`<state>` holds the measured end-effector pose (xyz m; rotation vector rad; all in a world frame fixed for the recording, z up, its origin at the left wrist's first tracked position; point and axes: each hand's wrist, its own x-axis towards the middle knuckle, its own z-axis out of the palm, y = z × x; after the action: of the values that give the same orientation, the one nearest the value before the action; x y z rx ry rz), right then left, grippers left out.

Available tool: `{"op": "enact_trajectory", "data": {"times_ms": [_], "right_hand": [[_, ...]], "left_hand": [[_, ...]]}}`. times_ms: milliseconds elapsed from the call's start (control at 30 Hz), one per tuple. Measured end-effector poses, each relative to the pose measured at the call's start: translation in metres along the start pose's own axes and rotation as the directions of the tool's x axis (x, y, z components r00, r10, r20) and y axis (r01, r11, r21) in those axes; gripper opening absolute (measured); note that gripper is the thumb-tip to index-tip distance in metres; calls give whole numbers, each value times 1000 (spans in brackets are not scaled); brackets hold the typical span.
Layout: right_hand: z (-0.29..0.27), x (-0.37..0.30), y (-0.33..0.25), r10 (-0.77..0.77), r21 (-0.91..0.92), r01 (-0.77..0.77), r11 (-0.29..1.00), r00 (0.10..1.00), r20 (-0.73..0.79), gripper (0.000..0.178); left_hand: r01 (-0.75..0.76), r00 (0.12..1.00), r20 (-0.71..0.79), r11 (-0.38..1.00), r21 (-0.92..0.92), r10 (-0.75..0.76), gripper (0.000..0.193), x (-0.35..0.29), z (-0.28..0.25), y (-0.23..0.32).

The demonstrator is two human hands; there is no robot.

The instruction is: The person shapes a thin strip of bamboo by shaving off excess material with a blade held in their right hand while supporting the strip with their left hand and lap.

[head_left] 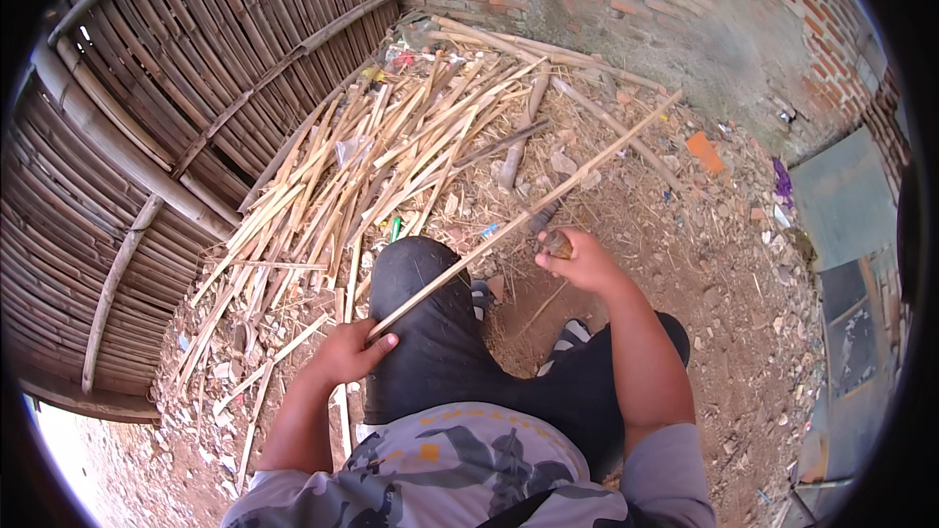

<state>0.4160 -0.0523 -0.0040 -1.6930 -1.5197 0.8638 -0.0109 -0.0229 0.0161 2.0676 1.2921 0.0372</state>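
Observation:
A long, pale bamboo strip [533, 209] runs from my left thigh up to the far right. Its near end is in my left hand [354, 352], closed round it beside my left knee, thumb on top. My right hand [585, 262] is closed round the brown wooden handle of a tool [558, 244], over the ground beyond my knees. A dark part beyond that handle lies close to the strip; its shape is hard to make out, and I cannot tell whether it touches the strip.
A pile of split bamboo strips [381, 152] spreads at the far left beside a bamboo-slat wall [235, 20]. Thicker poles [616, 125] lie on the rubble-strewn ground. A brick wall [675, 24] stands behind, and grey panels [846, 198] lean at the right.

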Motion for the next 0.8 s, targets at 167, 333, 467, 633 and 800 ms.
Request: {"op": "enact_trajectory", "data": {"times_ms": [167, 333, 467, 633, 800], "right_hand": [[2, 3, -21, 60, 627, -64, 776, 998, 27, 39], [3, -4, -15, 95, 719, 6, 695, 990, -100, 23], [10, -5, -26, 139, 601, 48, 798, 955, -261, 20], [19, 2, -15, 137, 559, 91, 824, 926, -353, 23], [19, 7, 6, 133, 535, 102, 838, 914, -383, 23]], "left_hand": [[-59, 998, 12, 995, 78, 58, 56, -11, 2, 0], [-49, 995, 89, 993, 109, 39, 56, -12, -8, 17], [-164, 965, -177, 971, 176, 195, 54, -18, -12, 25], [-574, 664, -421, 782, 243, 618, 57, -32, -48, 100], [-967, 253, -223, 255, -22, 941, 43, -45, -43, 216]]}}
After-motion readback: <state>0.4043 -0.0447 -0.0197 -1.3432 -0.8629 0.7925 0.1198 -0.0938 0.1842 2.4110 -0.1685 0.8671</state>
